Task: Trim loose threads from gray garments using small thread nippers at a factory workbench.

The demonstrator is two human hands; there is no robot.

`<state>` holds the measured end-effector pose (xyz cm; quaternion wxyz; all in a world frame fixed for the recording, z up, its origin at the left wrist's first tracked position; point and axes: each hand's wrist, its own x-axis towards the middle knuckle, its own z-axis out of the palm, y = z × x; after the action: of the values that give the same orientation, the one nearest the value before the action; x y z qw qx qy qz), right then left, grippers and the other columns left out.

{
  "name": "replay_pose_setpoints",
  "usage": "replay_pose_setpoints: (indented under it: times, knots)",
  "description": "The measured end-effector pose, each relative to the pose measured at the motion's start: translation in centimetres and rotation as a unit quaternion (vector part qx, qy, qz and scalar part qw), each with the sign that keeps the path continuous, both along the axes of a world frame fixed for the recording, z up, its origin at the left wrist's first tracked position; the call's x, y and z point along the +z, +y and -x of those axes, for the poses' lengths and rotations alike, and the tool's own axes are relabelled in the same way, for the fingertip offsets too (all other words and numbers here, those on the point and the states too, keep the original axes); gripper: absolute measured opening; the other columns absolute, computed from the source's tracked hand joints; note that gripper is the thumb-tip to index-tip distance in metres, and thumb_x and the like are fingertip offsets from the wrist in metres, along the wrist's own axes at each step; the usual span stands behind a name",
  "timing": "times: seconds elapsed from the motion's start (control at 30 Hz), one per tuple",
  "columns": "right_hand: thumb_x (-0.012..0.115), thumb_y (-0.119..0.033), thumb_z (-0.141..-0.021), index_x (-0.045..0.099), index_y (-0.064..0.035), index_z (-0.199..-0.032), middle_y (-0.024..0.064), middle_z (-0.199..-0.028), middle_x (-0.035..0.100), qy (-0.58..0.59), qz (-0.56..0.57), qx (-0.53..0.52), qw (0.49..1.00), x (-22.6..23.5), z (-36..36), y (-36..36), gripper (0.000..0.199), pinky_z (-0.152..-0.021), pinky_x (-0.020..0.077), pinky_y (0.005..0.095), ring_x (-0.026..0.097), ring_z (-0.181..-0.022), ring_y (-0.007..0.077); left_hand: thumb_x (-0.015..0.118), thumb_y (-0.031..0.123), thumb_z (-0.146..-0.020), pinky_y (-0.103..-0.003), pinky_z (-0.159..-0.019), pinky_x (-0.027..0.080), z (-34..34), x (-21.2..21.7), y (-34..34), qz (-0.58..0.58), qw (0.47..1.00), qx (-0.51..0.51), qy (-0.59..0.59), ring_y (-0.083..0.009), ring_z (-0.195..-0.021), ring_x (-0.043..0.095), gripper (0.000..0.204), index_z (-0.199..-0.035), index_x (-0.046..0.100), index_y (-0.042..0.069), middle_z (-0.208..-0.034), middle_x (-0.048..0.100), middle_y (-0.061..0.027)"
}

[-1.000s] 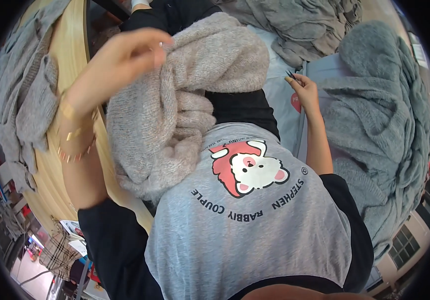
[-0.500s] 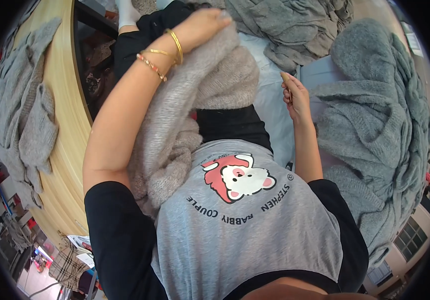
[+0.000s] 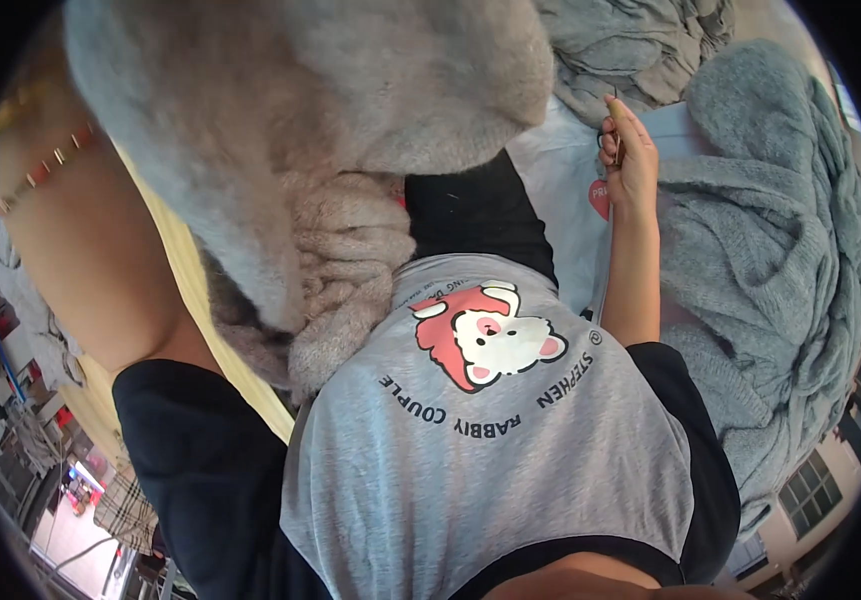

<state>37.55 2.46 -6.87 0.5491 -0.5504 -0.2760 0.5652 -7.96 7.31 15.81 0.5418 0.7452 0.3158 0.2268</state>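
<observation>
A fuzzy beige-grey knitted sweater (image 3: 350, 150) fills the upper left and top centre of the frame, lifted high and hanging in loose folds down toward the person's grey printed shirt (image 3: 490, 450). It looks soft, limp and light, likely to sag and slide wherever it is unsupported, so a bunched handful at a hem or shoulder seam would hold it best. The left forearm, with bead and gold bracelets (image 3: 35, 165), rises at the left edge; the left hand is hidden behind the knit, so I cannot tell how its fingers stand. At upper right, the right hand (image 3: 628, 160) has its fingers closed around a small thin object, too small to identify. Beside it, grey knitted garments (image 3: 780, 250) lie piled at the right.
</observation>
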Motion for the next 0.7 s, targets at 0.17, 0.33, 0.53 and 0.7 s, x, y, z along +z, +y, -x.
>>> replay_pose_setpoints:
  times: [0.17, 0.33, 0.53, 0.7]
  knots:
    - [0.057, -0.014, -0.094, 0.059, 0.0005, -0.12, -0.001, -0.078, 0.056, -0.02, 0.01, 0.01, 1.0, 0.6, 0.4, -0.2, 0.03, -0.046, 0.0306, 0.015, 0.043, -0.055, 0.0018, 0.069, 0.003, -0.076, -0.033, -0.075, 0.048, -6.6, -2.1, -4.7, 0.067, 0.972, -0.224, 0.022, -0.0249, -0.086, 0.061, 0.02, -0.095, 0.064, 0.002, -0.09, 0.061, -0.0103]
    - [0.059, -0.014, -0.093, 0.06, -0.0004, -0.121, -0.002, -0.08, 0.055, -0.054, 0.005, 0.068, 0.996, 1.9, 2.2, 1.0, 0.031, -0.047, 0.0291, 0.0146, 0.041, -0.056, 0.0005, 0.064, 0.013, -0.083, -0.038, -0.075, 0.048, -8.2, -8.8, -14.2, 0.074, 0.967, -0.105, 0.222, -0.0316, -0.085, 0.061, 0.019, -0.101, 0.063, 0.005, -0.092, 0.061, -0.0117]
    - [0.062, -0.016, -0.091, 0.062, -0.0024, -0.119, -0.0044, -0.076, 0.055, -0.067, -0.017, 0.144, 0.987, 2.2, 10.8, 1.7, 0.031, -0.048, 0.0273, 0.0151, 0.039, -0.056, 0.0002, 0.062, 0.017, -0.085, -0.04, -0.072, 0.048, -6.3, -10.9, -15.4, 0.047, 0.971, -0.044, 0.229, -0.0324, -0.084, 0.062, 0.021, -0.102, 0.064, 0.005, -0.094, 0.062, -0.0115]
    - [0.064, -0.018, -0.089, 0.063, -0.0045, -0.118, -0.0052, -0.077, 0.056, -0.092, -0.082, 0.306, 0.944, 4.0, 16.2, 0.2, 0.032, -0.051, 0.0274, 0.0165, 0.038, -0.057, 0.0006, 0.061, 0.011, -0.085, -0.035, -0.072, 0.049, -6.5, -10.8, -16.4, 0.04, 0.98, -0.007, 0.193, -0.0297, -0.081, 0.062, 0.02, -0.104, 0.063, 0.006, -0.092, 0.062, -0.0109]
